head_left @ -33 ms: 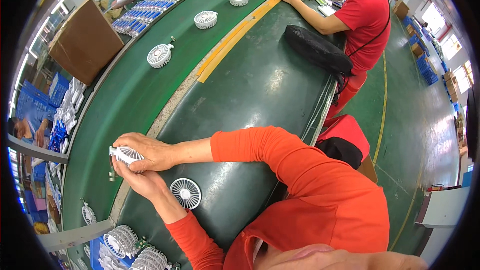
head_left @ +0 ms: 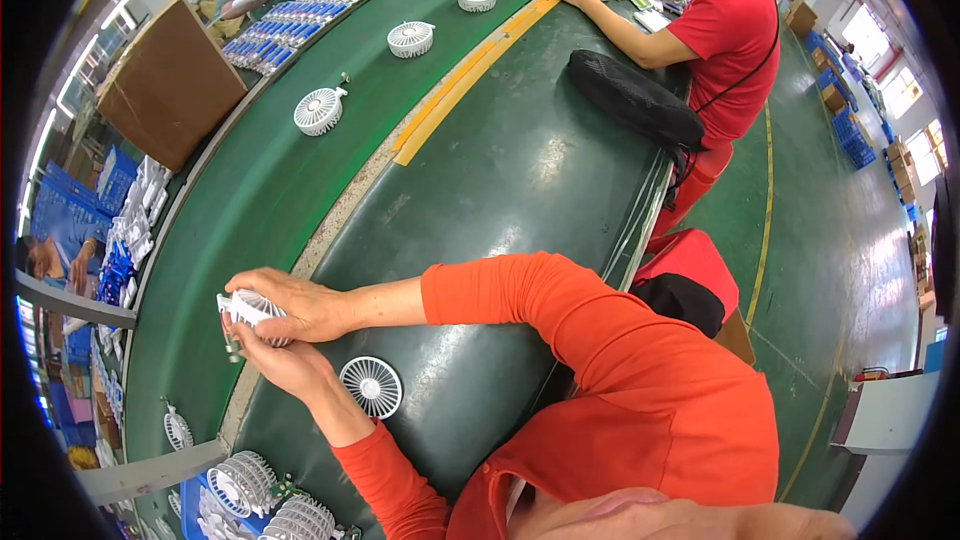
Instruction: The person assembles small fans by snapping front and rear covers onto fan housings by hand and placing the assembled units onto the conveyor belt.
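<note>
Both my hands hold one white fan head (head_left: 256,308) with a slatted round cage, above the near edge of the green conveyor. My right hand (head_left: 305,306) wraps over it from the right, fingers closed round its far side. From below, my left hand (head_left: 290,364) grips it, with thumb and fingers partly hidden. A small metallic part (head_left: 233,348) hangs from the fan head beside my left fingertips. On the dark green worktop near my left wrist lies a round white fan grille (head_left: 372,387).
More fan heads sit on the conveyor (head_left: 230,195), one (head_left: 319,112) with a part sticking out. Stacked fan heads (head_left: 242,481) stand at the lower left by a metal bar (head_left: 150,472). A black bag (head_left: 636,100) lies near a co-worker in red (head_left: 735,50). A cardboard box (head_left: 170,85) stands across the conveyor.
The fan head has turned slightly in my hands, and the hanging metallic part has shifted a little to the right. Both hands keep their grip.
</note>
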`<state>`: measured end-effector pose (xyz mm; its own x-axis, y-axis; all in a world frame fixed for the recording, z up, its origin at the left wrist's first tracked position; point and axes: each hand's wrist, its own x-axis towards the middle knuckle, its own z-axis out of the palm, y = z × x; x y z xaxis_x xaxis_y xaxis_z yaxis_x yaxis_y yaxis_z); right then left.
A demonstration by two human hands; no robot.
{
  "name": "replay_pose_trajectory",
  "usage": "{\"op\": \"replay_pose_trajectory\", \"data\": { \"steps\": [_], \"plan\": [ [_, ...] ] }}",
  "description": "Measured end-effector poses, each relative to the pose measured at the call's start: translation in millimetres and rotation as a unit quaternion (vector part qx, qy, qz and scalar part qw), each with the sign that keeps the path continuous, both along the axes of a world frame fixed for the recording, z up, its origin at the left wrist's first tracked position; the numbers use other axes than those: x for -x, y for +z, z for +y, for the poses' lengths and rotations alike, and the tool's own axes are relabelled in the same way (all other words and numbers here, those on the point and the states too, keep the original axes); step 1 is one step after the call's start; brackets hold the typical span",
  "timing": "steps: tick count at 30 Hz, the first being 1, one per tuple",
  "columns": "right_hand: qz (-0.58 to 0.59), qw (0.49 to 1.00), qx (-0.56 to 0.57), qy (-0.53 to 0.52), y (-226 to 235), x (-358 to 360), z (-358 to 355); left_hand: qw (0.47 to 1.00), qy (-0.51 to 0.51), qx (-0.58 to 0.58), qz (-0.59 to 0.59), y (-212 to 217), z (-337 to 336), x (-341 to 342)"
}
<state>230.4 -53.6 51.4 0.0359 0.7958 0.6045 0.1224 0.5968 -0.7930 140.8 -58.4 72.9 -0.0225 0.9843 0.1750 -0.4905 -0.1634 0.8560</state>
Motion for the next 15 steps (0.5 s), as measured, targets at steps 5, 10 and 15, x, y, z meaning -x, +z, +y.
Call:
{"op": "replay_pose_trajectory", "data": {
  "steps": [5, 10, 15],
  "plan": [
    [0.164, 0.972, 0.1, 0.133, 14, 3, -8, 0.986, 0.048, -0.096, 0.125, 0, -7, -6],
    [0.212, 0.956, 0.142, 0.144, 17, 3, -9, 0.957, 0.099, -0.164, 0.219, -2, -8, -12],
    [0.143, 0.972, 0.166, 0.087, 6, 0, 6, 0.958, 0.074, -0.141, 0.24, -18, 5, -1]
  ]
}}
